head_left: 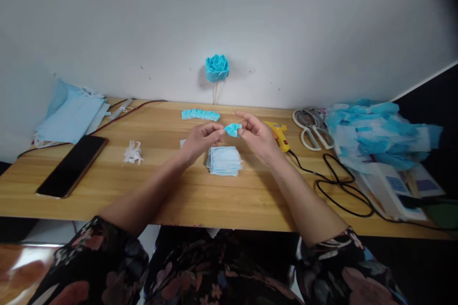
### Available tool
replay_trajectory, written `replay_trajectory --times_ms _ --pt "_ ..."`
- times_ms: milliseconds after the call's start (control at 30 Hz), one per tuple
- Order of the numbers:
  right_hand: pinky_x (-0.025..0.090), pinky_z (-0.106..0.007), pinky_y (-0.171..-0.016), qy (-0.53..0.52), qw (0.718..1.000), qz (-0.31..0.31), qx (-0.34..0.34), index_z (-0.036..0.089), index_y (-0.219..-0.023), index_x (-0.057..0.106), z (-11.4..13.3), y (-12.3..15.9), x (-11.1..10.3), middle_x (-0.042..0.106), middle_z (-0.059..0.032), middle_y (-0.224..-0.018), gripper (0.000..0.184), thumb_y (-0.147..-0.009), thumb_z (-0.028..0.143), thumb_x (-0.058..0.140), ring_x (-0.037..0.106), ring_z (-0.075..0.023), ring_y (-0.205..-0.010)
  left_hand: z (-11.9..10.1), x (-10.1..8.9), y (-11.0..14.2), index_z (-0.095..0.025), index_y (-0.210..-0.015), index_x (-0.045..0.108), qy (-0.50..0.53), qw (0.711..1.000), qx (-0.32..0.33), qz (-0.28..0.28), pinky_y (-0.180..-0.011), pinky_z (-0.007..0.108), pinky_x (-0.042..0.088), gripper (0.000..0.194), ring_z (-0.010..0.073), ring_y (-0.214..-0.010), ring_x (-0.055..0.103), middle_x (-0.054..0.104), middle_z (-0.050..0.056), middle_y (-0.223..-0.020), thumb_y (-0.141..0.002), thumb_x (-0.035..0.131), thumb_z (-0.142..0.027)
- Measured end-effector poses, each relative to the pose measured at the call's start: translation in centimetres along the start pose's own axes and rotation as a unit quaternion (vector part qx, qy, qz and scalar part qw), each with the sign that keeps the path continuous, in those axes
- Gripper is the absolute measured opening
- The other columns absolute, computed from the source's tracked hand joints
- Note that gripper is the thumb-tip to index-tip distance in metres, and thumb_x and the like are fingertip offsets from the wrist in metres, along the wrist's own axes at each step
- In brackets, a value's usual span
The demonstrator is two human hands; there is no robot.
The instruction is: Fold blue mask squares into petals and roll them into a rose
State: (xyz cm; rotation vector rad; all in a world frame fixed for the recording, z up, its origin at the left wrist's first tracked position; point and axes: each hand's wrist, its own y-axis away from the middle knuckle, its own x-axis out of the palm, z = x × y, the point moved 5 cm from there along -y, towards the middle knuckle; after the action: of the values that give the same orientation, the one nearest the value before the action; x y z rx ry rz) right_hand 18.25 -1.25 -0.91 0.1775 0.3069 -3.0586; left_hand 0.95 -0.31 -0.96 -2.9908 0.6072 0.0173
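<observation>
Between my two hands is a small folded piece of blue mask fabric (pixel 233 129), held above the table. My left hand (pixel 202 140) pinches its left end, and my right hand (pixel 258 138) grips the right end between thumb and fingers. Just below lies a stack of pale blue fabric squares (pixel 224 160). Beyond my hands, a row of folded blue pieces (pixel 200 114) lies overlapping on the wood. A blue fabric rose (pixel 217 68) on a thin stick stands against the wall.
A yellow glue gun (pixel 281 136) lies beside my right hand, its black cord curling rightward. White-handled scissors (pixel 313 136) and a heap of blue fabric scraps (pixel 379 133) are at right. At left are face masks (pixel 71 112), a phone (pixel 71 167) and white scraps (pixel 133 152).
</observation>
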Motion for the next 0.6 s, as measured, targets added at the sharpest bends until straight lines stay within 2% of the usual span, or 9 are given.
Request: replay_trajectory --times_ms 100,333,600 --pt "0.042 -0.029 -0.071 0.0 1.0 0.008 -0.003 0.021 -0.127 0.061 0.2 0.1 0.4 0.054 0.0024 -0.08 0.047 -0.08 0.027 0.063 0.051 -0.0137 -0.075 0.4 0.2 0.0 -0.016 -0.082 0.064 0.017 1.0 -0.02 0.004 -0.062 0.023 0.041 0.029 0.0089 -0.061 0.05 0.06 -0.002 -0.069 -0.075 0.074 -0.042" --pt "0.041 -0.028 -0.07 -0.01 1.0 0.013 0.0 0.022 -0.128 0.062 0.0 0.2 0.8 0.052 0.0024 -0.08 0.048 -0.081 0.028 0.063 0.051 -0.0137 -0.075 0.5 0.5 0.2 -0.016 -0.083 0.066 0.035 0.999 -0.041 0.01 -0.06 0.023 0.037 0.027 0.0081 -0.061 0.048 0.059 -0.002 -0.069 -0.073 0.077 -0.039" --pt "0.043 -0.027 -0.071 -0.028 0.999 0.02 0.006 0.024 -0.127 0.062 0.1 0.6 1.4 0.056 0.0015 -0.084 0.046 -0.081 0.028 0.065 0.053 -0.0142 -0.078 0.4 0.3 0.1 -0.015 -0.075 0.061 0.051 0.997 -0.052 -0.018 -0.061 0.023 0.039 0.025 0.0082 -0.06 0.049 0.058 -0.003 -0.064 -0.072 0.075 -0.036"
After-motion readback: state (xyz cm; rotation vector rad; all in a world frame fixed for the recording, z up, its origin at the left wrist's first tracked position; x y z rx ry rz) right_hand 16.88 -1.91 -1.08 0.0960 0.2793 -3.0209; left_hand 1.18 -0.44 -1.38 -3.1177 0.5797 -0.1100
